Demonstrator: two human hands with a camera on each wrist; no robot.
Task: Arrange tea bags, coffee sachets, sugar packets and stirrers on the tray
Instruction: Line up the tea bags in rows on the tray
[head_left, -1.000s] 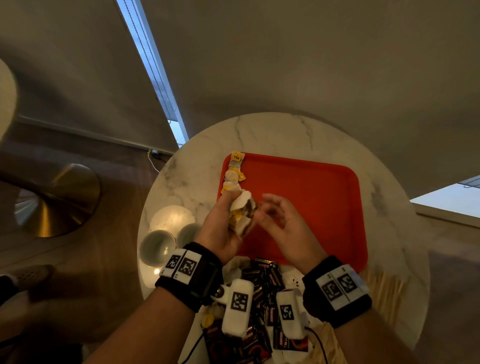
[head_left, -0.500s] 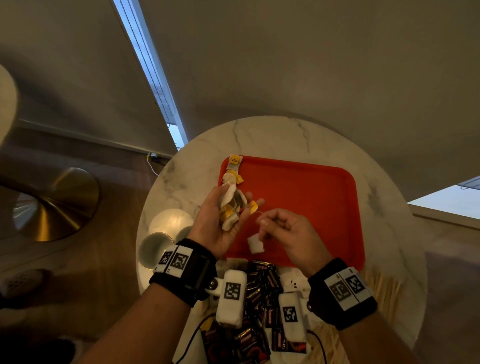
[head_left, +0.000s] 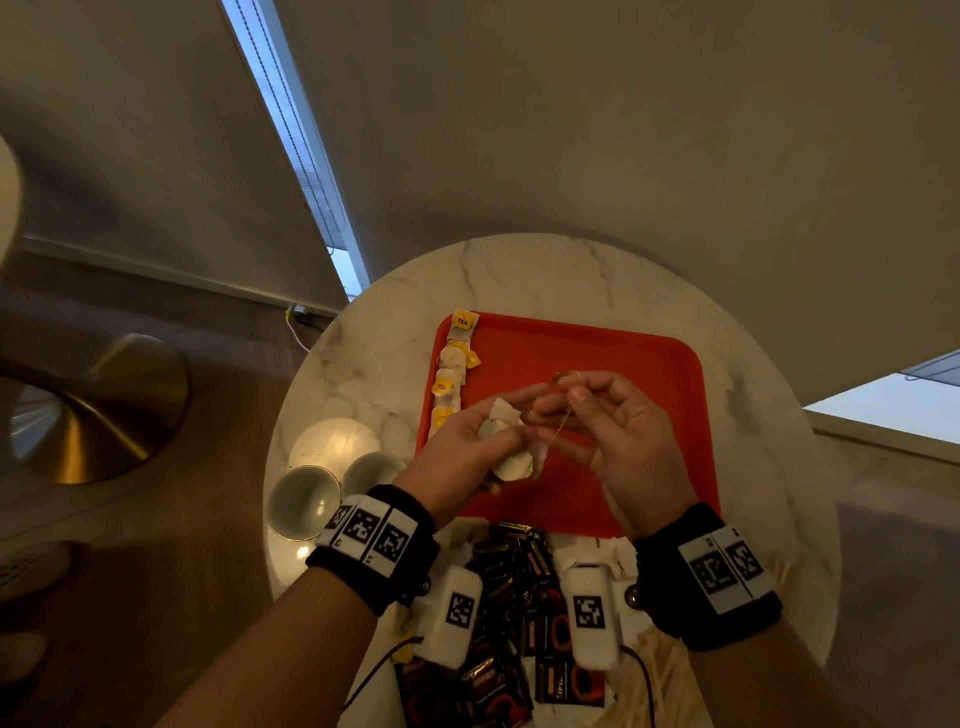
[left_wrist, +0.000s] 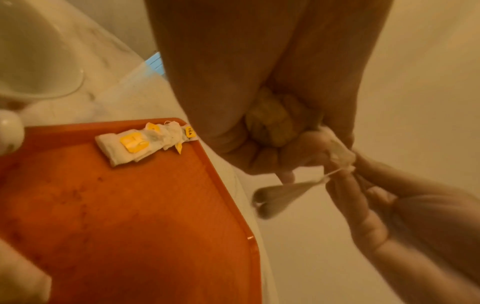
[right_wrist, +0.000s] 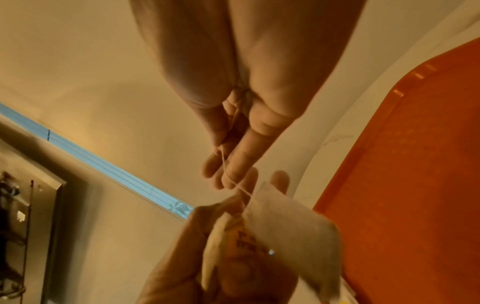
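Left hand (head_left: 462, 441) fingers curled, right hand (head_left: 618, 436) pinching, hands raised close together

round marble table (head_left: 545, 275) | two white cups (head_left: 304, 501) at left | brass lamp base (head_left: 104, 410) on floor

a hotel room or lounge is suggested. a round marble-topped table (head_left: 545, 275) is set with a red tray (head_left: 623, 353), white cups (head_left: 304, 501) at the near left and dark sachets (head_left: 514, 571) at the near edge. a brass lamp base (head_left: 98, 415) is seen on wood flooring (head_left: 197, 545) to the left.
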